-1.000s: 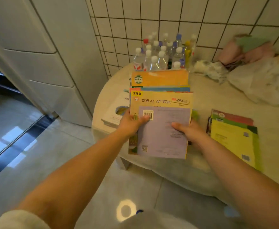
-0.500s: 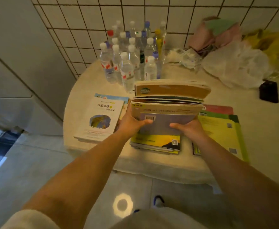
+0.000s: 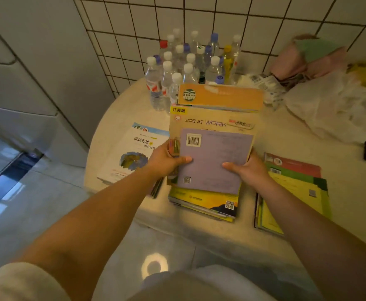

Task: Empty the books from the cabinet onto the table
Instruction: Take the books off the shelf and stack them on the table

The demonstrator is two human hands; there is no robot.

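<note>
1. The left hand [image 3: 167, 160] and right hand [image 3: 248, 168] clamp a stack of books [image 3: 215, 135] from both sides, thumbs on the purple cover; the other fingers are hidden underneath.
2. It sits tilted above a yellow pile [image 3: 206, 203] on the table [image 3: 340, 170].
3. More book piles flank it.
4. Water bottles [image 3: 184, 66] stand by the tiled wall [image 3: 253, 22], with a blurred plastic bag [image 3: 334, 111] to their right.

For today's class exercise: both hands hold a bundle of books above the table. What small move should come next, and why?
Probably lower the bundle onto the yellow-covered stack right beneath it. The left hand and right hand grip its sides, and it hangs above that stack on the table.
</note>
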